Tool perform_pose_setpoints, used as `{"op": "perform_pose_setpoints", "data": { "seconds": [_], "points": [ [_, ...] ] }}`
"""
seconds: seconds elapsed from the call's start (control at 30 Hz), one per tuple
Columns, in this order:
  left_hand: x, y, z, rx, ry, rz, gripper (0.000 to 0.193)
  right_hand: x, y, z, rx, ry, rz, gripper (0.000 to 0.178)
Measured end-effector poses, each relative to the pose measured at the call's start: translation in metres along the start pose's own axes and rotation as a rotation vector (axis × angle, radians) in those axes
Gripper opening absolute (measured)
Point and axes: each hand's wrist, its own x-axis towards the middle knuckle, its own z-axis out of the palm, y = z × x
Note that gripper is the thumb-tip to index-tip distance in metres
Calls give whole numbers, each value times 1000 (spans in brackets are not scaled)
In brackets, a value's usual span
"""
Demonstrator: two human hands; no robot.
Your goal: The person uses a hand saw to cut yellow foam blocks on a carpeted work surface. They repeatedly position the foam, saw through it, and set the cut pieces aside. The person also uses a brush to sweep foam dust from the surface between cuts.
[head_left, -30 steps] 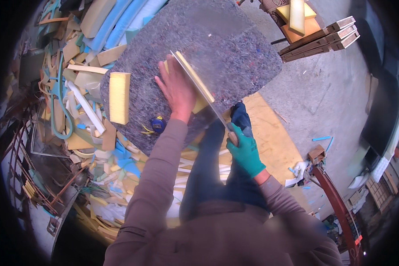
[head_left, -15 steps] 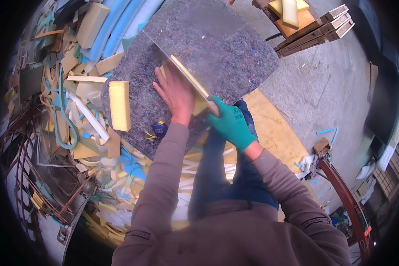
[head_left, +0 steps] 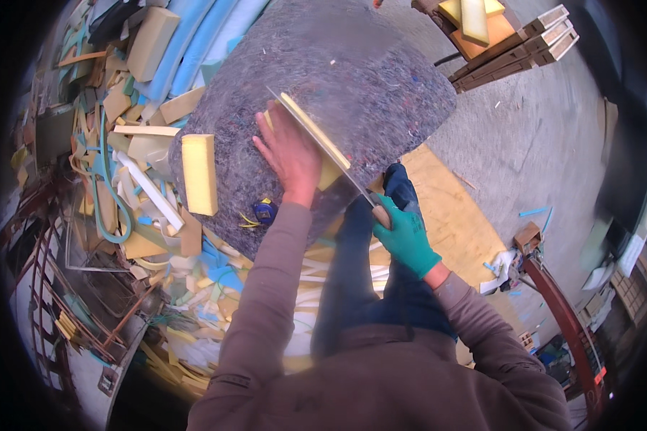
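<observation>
Rusty bars stand at the lower left of the frame, and a heap of scraps, mostly yellow, tan, blue and white, fills much of the left side. Above it, at the upper left, lie long blue slabs. Next comes the grey felt, spread over the upper centre. Near its left edge lies a yellow block, well apart from the hands, and lower down a dark blue tape measure sits just beside the left sleeve.

At the centre, the bare left hand lies flat, fingers partly spread, on a yellow foam piece that it mostly covers. Along that piece's right side a long blade slants from upper left to lower right, with a narrow yellow strip on its far side; whether the strip is fully separate I cannot tell. The right hand, in a green glove, is closed around the blade's brown handle, just below the felt.

Farther right, a yellow sheet lies on the floor, yellow pieces and brown wooden frames are stacked at the upper right, and a red beam slants down the lower right
</observation>
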Motion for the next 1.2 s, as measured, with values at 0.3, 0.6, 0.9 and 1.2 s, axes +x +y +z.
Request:
{"op": "perform_pose_setpoints", "data": {
  "seconds": [0.3,0.6,0.9,1.2],
  "points": [
    [-2,2,-3,63,-18,38,105,0,-11,-2,-33,23,-59,58],
    [-17,21,-4,70,-8,-19,157,2,-17,-3,-33,18,-4,53],
    [-15,26,-17,7,-47,-52,162,6,-13,6,-20,87,-100,55],
    [-20,24,-12,-6,-29,-19,164,25,-13,10,-102,29,-102,59]
  ]
}}
